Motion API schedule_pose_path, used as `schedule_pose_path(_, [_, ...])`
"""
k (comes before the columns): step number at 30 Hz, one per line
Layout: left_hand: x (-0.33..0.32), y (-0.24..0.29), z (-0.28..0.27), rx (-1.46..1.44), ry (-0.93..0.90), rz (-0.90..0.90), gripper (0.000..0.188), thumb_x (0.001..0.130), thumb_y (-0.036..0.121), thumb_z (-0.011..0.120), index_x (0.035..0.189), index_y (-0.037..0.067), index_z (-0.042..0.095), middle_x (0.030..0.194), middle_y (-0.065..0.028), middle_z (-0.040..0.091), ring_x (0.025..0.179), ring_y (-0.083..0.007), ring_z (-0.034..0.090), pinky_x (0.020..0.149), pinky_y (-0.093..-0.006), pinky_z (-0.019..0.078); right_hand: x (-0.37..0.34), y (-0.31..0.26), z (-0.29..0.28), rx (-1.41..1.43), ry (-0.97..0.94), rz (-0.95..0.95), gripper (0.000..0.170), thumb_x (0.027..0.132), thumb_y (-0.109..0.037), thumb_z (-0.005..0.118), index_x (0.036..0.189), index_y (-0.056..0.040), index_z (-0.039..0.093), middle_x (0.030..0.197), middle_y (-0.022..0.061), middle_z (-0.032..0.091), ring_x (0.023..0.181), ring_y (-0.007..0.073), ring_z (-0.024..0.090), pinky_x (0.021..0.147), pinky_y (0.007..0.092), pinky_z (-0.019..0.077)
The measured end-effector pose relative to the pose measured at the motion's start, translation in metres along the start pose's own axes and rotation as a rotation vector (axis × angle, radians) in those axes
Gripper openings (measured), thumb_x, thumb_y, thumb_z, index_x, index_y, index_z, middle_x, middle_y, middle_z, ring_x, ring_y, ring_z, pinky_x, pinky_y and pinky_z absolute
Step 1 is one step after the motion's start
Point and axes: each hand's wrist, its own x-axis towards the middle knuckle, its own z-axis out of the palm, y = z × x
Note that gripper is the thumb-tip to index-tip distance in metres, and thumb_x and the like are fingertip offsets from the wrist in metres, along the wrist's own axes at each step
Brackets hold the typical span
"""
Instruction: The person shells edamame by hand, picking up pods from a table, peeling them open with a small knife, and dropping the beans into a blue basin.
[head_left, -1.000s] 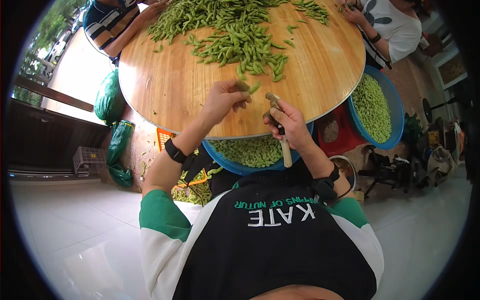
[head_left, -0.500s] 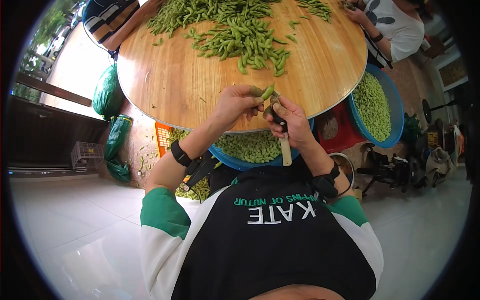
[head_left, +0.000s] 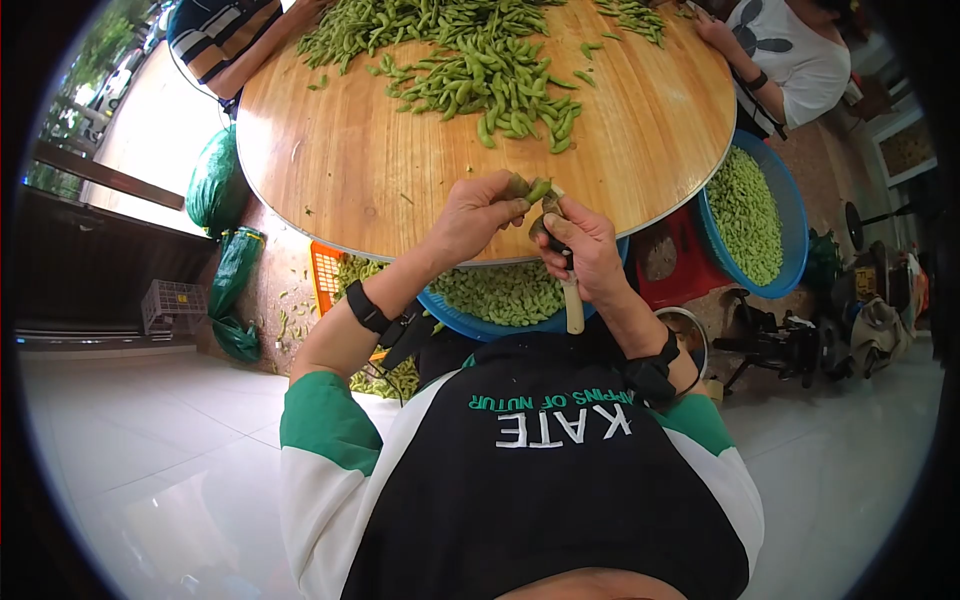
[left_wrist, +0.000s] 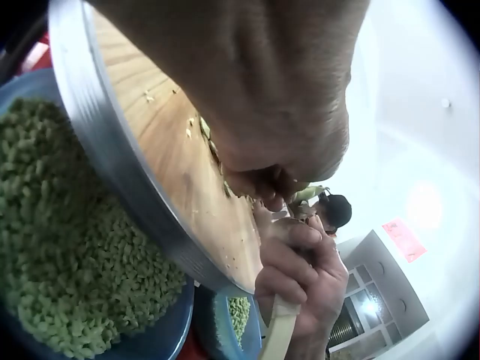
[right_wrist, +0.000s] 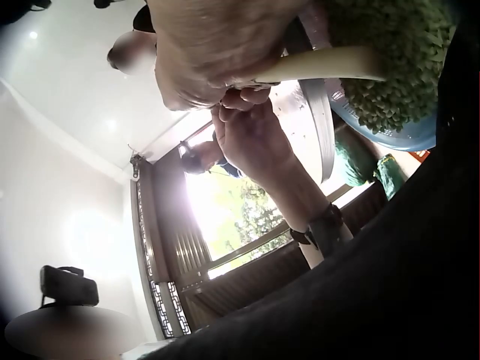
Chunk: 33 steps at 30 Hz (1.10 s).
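Observation:
Over the near edge of the round wooden table (head_left: 640, 150), my left hand (head_left: 478, 213) pinches one green soybean pod (head_left: 540, 190) between thumb and forefinger. My right hand (head_left: 590, 250) meets it at the pod's tip, its fingers curled round a tool with a flat pale handle (head_left: 573, 308). That handle sticks out below the fist toward my body, also in the right wrist view; the tool's working end is mostly hidden. Brownish coverings show on fingertips of both hands. A pile of unshelled pods (head_left: 480, 75) lies farther back on the table.
Below the table edge, before my lap, stands a blue basin (head_left: 470, 328) of shelled beans. Another blue basin (head_left: 797, 225) is at the right, beside a red stool (head_left: 685, 270). An orange crate (head_left: 325, 270) and green sacks (head_left: 215, 185) are on the left. Two people sit across the table.
My left hand has moved right with the pod, from apart to meeting the right hand. The right hand has stayed nearly in place, still gripping the pale-handled tool.

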Motion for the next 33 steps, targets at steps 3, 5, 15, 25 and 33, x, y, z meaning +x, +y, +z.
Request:
schedule_pose_path(3, [0.002, 0.002, -0.002, -0.029, -0.039, 0.009, 0.006, 0.089, 0.006, 0.059, 0.091, 0.001, 0.061, 0.072, -0.0001, 0.059, 0.064, -0.0056, 0.053, 0.054, -0.0209, 0.04, -0.001, -0.003, 0.002, -0.035, 0.036, -0.027, 0.017, 0.096, -0.014, 0.05, 0.109, -0.0035, 0.053, 0.079, 0.0059, 0.055, 0.051, 0.0058, 0.041, 0.041, 0.0178, 0.0343])
schedule_pose_path(5, [0.004, 0.002, -0.004, -0.079, -0.079, -0.044, 0.006, 0.088, 0.006, 0.06, 0.091, 0.001, 0.061, 0.073, -0.0008, 0.059, 0.064, -0.0064, 0.054, 0.053, -0.021, 0.04, -0.003, -0.007, 0.001, 0.101, 0.01, 0.029, 0.018, 0.096, -0.014, 0.05, 0.11, -0.0034, 0.053, 0.078, 0.0058, 0.055, 0.05, 0.0062, 0.04, 0.04, 0.0181, 0.0338])
schedule_pose_path(15, [0.004, -0.008, -0.001, -0.898, -0.36, -0.303, 0.011, 0.086, 0.006, 0.061, 0.096, 0.0, 0.06, 0.068, -0.0003, 0.055, 0.057, -0.0094, 0.052, 0.047, -0.0243, 0.0382, -0.007, -0.004, -0.014, 0.534, -0.302, 0.193, 0.028, 0.096, -0.015, 0.051, 0.122, -0.0055, 0.052, 0.076, 0.005, 0.052, 0.048, 0.0064, 0.037, 0.039, 0.0181, 0.0324])
schedule_pose_path(25, [-0.009, 0.008, 0.024, 0.76, 0.224, 0.506, 0.012, 0.085, 0.007, 0.06, 0.095, 0.0, 0.058, 0.081, -0.0194, 0.061, 0.074, -0.0378, 0.061, 0.062, -0.0397, 0.0488, 0.001, 0.0, -0.007, 0.732, -0.099, 0.245, 0.017, 0.096, -0.016, 0.05, 0.112, -0.0097, 0.051, 0.08, 0.0038, 0.051, 0.053, 0.0059, 0.04, 0.038, 0.0181, 0.0319])
schedule_pose_path(33, [0.001, 0.004, 0.017, 0.846, 0.14, 0.674, 0.02, 0.08, 0.003, 0.06, 0.099, 0.0, 0.055, 0.078, -0.0147, 0.053, 0.068, -0.0335, 0.055, 0.059, -0.0418, 0.0443, -0.004, -0.004, -0.003, 0.754, -0.081, 0.228, 0.015, 0.097, -0.018, 0.05, 0.111, -0.0116, 0.053, 0.081, 0.0031, 0.051, 0.053, 0.0055, 0.04, 0.038, 0.0176, 0.0313])
